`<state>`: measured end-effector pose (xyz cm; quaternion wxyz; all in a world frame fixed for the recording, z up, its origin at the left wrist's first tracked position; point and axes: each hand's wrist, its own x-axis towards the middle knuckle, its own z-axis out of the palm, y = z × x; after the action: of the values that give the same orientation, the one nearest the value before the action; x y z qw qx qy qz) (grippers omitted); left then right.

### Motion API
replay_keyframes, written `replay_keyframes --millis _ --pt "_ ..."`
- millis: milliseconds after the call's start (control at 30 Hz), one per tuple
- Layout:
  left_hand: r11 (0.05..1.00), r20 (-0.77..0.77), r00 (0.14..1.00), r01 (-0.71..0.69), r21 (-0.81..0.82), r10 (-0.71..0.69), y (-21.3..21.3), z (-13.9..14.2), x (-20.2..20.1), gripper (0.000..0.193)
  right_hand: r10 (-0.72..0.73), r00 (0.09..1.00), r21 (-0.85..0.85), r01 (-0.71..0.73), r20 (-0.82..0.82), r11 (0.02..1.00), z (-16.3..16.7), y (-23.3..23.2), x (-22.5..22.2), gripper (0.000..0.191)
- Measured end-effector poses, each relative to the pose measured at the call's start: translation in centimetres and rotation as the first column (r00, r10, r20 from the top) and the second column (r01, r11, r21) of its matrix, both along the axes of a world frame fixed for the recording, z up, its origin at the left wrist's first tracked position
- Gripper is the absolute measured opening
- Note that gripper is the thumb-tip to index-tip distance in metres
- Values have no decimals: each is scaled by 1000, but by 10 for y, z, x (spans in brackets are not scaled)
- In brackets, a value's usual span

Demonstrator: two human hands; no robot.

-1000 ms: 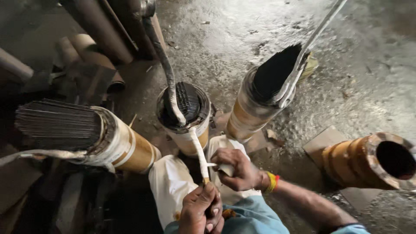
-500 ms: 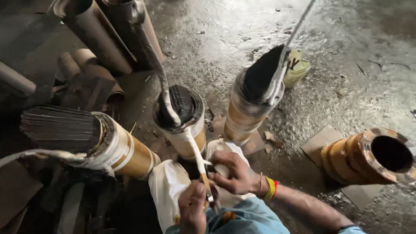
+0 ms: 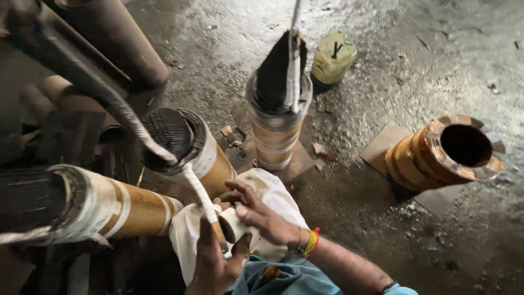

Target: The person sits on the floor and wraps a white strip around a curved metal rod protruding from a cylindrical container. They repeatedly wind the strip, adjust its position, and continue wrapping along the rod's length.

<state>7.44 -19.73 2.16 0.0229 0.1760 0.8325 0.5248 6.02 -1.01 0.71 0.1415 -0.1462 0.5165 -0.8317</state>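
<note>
Between my hands (image 3: 215, 262) the taped lead (image 3: 199, 191) slants up-left to the winding (image 3: 174, 136). My left hand pinches its lower end; my right hand (image 3: 262, 218), nearer, rests fingers open on white cloth (image 3: 273, 188).

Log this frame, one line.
left hand: grips strip | right hand: fingers on strip | strip: runs to core | white cloth: under hands

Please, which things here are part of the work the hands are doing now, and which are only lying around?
In the work:
left hand gripping the white-wrapped lead
right hand touching that lead
white cloth under the hands
wound cylinder the lead runs into

Lying around:
hollow cylinder on cardboard
upright cylinder
yellowish bundle
large cylinder on the left
</note>
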Motion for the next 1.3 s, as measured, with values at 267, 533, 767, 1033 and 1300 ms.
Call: replay_keyframes --millis 267,533,767,1033,1300 --pt "954 -268 939 262 144 -217 -9 -22 -13 83 -599 777 870 418 -194 260 -99 80 -19 51" --pt "927 -434 862 350 135 -263 -1 -40 -24 96 -355 699 767 636 -621 -89 -139 56 -37 54" --pt "974 -542 828 216 72 -143 28 -36 -36 76 -11 890 865 439 -455 -244 -146 42 -92 45" --pt "967 -705 709 179 181 1 58 -30 -79 69 -513 843 914 68 162 400 -131 50 -74 28" --pt "920 -815 570 256 298 105 77 -33 -109 71 -614 752 157 595 238 789 -102 92 65 18"
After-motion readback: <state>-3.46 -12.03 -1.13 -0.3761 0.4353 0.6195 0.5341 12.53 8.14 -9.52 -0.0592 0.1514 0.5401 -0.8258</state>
